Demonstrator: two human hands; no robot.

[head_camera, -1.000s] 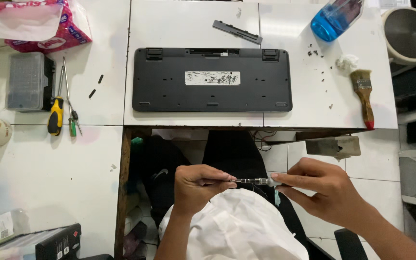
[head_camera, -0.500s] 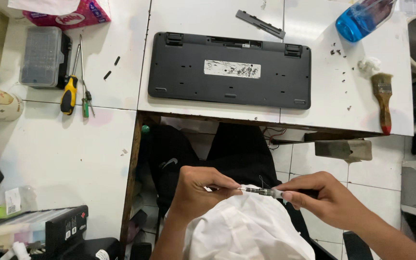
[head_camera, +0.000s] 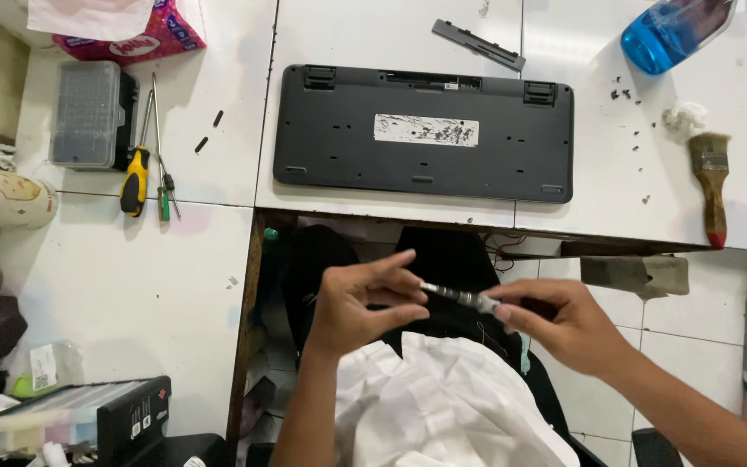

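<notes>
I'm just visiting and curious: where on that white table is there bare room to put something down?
The widest bare patch is the lower left table panel, below the yellow-handled screwdriver and above the black box. A smaller one lies between the screwdrivers and the upturned keyboard. The right end is crowded: blue bottle, dark crumbs, paintbrush.

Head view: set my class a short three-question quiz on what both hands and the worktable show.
1. True or false: the keyboard lies underside up.
2. Which hand grips the handle of the small screwdriver? A) left hand B) right hand
3. Fill in: the paintbrush lies to the ____ of the keyboard in the picture.

Key: 1 true; 2 B, while the left hand's fingers meet its tip; 3 right.
</notes>
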